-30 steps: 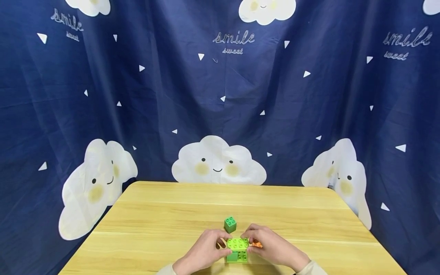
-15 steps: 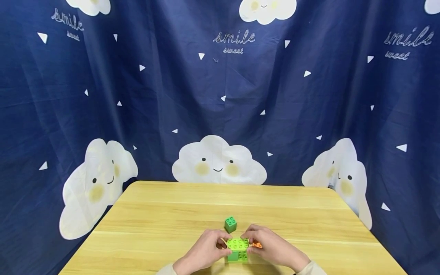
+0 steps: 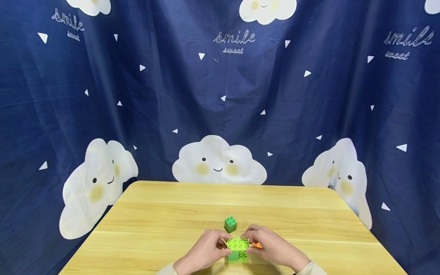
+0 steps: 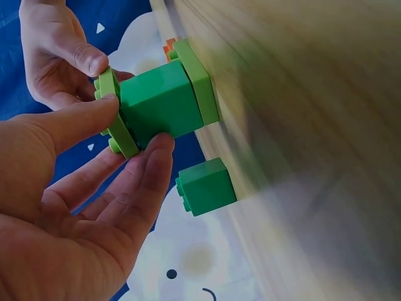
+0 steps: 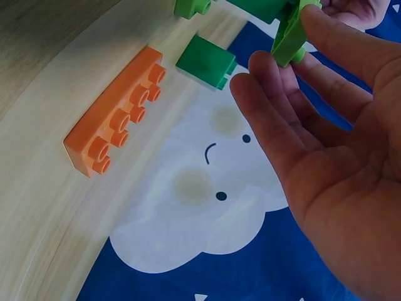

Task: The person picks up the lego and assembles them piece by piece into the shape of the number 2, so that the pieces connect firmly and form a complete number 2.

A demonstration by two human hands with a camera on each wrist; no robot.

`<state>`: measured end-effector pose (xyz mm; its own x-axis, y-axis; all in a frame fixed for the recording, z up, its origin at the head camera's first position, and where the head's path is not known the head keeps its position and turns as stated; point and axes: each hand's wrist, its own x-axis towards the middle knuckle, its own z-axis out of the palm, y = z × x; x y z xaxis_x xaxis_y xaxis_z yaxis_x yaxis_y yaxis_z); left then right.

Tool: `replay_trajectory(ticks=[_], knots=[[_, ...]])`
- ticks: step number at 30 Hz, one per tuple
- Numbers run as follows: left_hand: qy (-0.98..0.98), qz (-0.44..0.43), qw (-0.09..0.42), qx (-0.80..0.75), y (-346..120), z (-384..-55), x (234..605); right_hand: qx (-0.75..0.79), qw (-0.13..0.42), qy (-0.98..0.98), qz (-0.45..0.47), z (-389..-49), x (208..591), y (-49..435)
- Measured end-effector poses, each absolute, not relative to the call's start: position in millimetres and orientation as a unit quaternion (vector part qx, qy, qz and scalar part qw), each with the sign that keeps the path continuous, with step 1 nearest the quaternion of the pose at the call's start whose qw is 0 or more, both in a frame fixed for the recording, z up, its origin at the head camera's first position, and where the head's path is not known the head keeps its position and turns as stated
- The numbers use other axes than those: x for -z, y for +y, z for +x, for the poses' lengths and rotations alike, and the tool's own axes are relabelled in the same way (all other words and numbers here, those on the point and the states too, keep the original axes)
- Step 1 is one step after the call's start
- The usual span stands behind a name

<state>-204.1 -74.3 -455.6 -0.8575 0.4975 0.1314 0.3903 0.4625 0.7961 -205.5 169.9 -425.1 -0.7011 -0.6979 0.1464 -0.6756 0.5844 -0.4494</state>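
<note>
At the table's near side, a lime-green eight-stud plate (image 3: 238, 244) lies between both hands. My left hand (image 3: 203, 250) pinches its left end between thumb and fingers; my right hand (image 3: 269, 244) pinches the right end the same way. Directly beneath the plate is a dark green brick (image 4: 160, 103), which stands on a second lime-green plate (image 4: 198, 81). In the head view several studs of that lower plate show right of the brick. The left hand's other fingers touch the dark green brick's side in the left wrist view.
A separate dark green four-stud brick (image 3: 230, 224) stands on the wooden table (image 3: 154, 214) just beyond the hands. To the right of the stack lies a long orange brick (image 5: 116, 106), mostly covered by the right hand in the head view. A blue curtain (image 3: 220, 114) hangs behind the table.
</note>
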Motion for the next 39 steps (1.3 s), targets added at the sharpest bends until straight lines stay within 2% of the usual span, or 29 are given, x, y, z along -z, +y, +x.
replay_trajectory(ticks=[31,39], knots=[[0.844,0.279,0.078,-0.451,-74,-204,459,0.246,-0.007,0.875,-0.417,-205,438,162],[0.846,0.288,0.077,-0.441,-74,-204,460,0.25,0.001,0.875,-0.414,-204,436,162]])
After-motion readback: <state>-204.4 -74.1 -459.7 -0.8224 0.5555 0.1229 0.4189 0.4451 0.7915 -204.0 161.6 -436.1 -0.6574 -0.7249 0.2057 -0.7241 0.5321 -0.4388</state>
